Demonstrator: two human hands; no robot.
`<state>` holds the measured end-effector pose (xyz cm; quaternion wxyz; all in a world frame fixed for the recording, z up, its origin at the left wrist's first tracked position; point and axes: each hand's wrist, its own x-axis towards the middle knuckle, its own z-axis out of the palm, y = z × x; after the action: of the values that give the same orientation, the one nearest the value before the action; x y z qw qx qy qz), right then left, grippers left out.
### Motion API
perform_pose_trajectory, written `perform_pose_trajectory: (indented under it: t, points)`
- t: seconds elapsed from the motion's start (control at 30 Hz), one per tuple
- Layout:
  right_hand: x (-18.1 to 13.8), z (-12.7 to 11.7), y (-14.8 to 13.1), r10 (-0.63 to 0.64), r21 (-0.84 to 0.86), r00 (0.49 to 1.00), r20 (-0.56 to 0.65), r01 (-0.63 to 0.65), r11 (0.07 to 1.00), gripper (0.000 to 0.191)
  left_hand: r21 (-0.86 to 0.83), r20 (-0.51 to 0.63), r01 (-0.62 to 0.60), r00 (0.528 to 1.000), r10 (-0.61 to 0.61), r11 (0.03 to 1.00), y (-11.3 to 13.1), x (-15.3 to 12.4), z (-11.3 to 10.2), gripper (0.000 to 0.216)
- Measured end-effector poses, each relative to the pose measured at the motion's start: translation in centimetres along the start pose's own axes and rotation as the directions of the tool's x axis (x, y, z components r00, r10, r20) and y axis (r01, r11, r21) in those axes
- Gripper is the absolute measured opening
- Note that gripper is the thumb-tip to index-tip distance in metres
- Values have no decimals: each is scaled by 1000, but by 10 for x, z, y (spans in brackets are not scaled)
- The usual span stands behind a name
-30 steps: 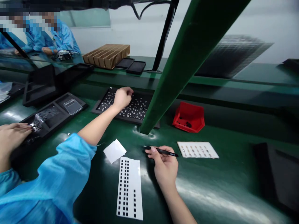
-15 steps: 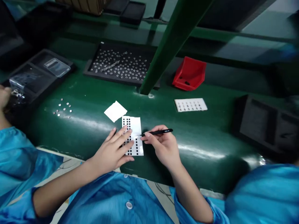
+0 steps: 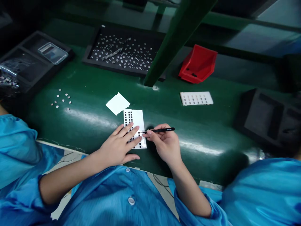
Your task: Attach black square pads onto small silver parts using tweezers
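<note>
A white sheet point(image 3: 139, 117) with columns of small black squares lies on the green bench. My left hand point(image 3: 117, 144) rests on it with fingers spread, covering part of the squares. Between the thumb and fingers of my right hand point(image 3: 166, 142) is a pair of black tweezers point(image 3: 162, 130). Their fine tips meet the sheet at the upper end of its right-hand column of squares. Whether the tips grip a square is too small to tell. A blank white piece of paper point(image 3: 118, 103) lies just beyond the sheet's top left corner.
Several tiny metal pieces point(image 3: 63, 100) lie at left, near a black divided tray point(image 3: 33, 67). Behind stands a black tray point(image 3: 94, 64) of small rings, beside a green post point(image 3: 164, 47). Rightward are a red bin point(image 3: 199, 64), a white block point(image 3: 197, 98) and a dark case point(image 3: 265, 119). Blue-sleeved people flank me.
The bench has shifted upward in view as my head moved. The tweezer tips have come to the top square of the right-hand column. The neighbour's hand at far left has left the view.
</note>
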<state>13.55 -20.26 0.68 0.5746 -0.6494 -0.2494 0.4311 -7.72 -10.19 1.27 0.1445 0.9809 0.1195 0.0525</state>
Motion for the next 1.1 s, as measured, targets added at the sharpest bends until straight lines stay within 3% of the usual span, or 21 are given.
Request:
perform_pose_trajectory:
  t: [0.2, 0.3, 0.4, 0.5, 0.6, 0.67, 0.73, 0.87, 1.1]
  points:
    - [-3, -3, -8, 21, 91, 1000, -13, -19, 996, 48, -48, -54, 6, 998, -9, 999, 3, 1, 2, 71]
    - [0, -6, -20, 10, 115, 1000, -11, -8, 993, 49, -137, -234, -54, 972, 20, 989, 2, -2, 0, 58]
    - [15, -3, -35, -68, 73, 996, -49, 72, 995, 46, -226, -441, -37, 895, -69, 973, -19, -15, -12, 31]
    - [39, 10, -46, -159, 90, 987, -32, 161, 983, 46, -185, -481, 278, 811, -333, 943, -61, -42, -40, 14]
    - [59, 24, -44, -196, 149, 981, -6, 194, 970, 48, -71, -463, 636, 662, -590, 769, -107, -74, -69, 15]
    - [65, 29, -37, -191, 168, 981, 15, 186, 968, 49, -38, -416, 753, 586, -695, 657, -129, -90, -78, 16]
    - [65, 28, -29, -181, 167, 983, 30, 174, 970, 49, -45, -368, 796, 549, -750, 604, -142, -100, -78, 16]
    - [57, 25, -27, -201, 172, 980, -9, 200, 965, 47, -65, -357, 797, 543, -760, 601, -150, -102, -71, 15]
    - [42, 31, -38, -264, 107, 964, -33, 267, 958, 40, -150, -306, 710, 628, -715, 688, -158, -101, -84, 11]
